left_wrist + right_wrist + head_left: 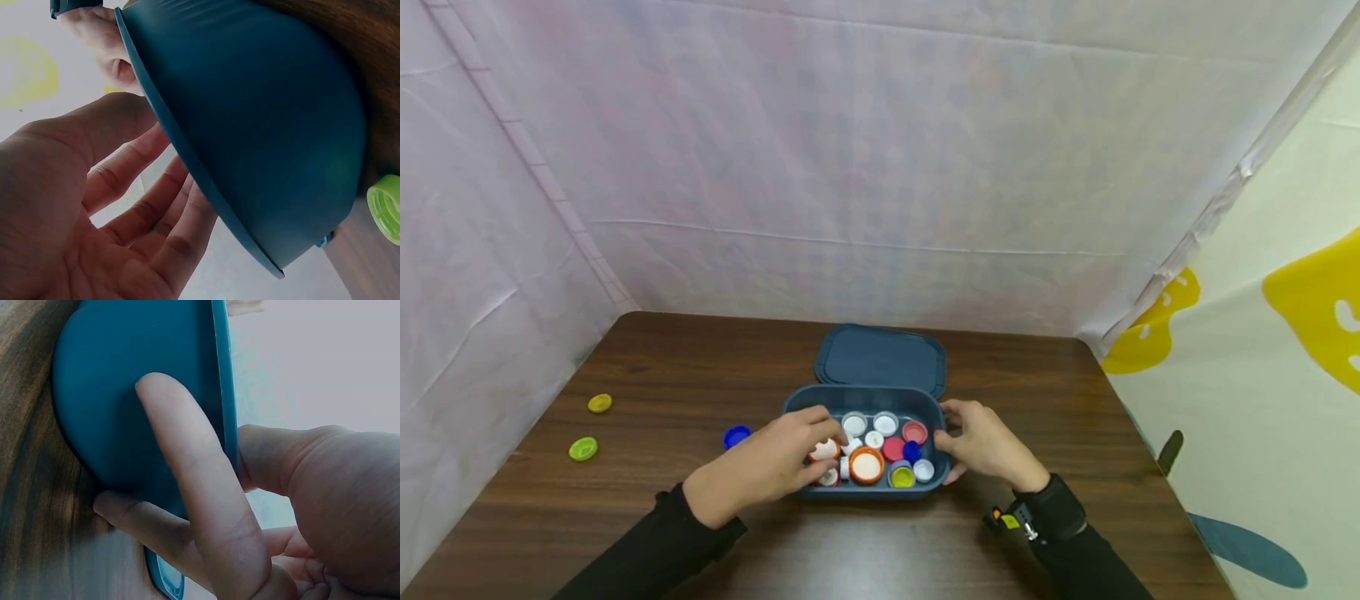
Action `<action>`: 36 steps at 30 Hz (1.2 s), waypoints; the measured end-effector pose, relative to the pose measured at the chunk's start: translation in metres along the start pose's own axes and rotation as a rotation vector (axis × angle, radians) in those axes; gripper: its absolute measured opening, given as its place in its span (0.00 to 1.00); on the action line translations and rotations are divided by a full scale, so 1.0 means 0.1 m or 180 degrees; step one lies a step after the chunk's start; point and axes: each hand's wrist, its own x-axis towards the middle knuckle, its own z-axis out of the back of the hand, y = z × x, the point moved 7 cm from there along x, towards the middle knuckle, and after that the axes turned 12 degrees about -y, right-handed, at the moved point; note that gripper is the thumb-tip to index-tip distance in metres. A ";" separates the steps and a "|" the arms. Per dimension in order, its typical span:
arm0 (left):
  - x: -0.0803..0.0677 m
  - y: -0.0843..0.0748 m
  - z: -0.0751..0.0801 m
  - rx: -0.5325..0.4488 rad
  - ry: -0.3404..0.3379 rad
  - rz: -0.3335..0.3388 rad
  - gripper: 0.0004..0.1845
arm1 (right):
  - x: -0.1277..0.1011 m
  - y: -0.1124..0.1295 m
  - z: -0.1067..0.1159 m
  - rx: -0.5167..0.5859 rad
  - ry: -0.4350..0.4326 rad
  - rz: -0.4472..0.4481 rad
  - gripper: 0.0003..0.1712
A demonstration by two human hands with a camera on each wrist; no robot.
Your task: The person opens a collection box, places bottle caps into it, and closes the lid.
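White sheeting walls a dark wooden worktop. Two green caps lie far left, a blue cap nearer the blue tub at centre. The left hand reaches in, fingers curled around an orange-rimmed cap; the right hand grips the tub's right wall. Stiff, smooth plastic, probably light: best held by the rim. Only the right wrist view shows a finger flat on the outer wall.
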 end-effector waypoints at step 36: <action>-0.63 0.90 0.55 0.0636 -0.0217 0.0771 0.24 | 0.02 -0.02 0.00 -0.0073 -0.0026 0.0003 0.31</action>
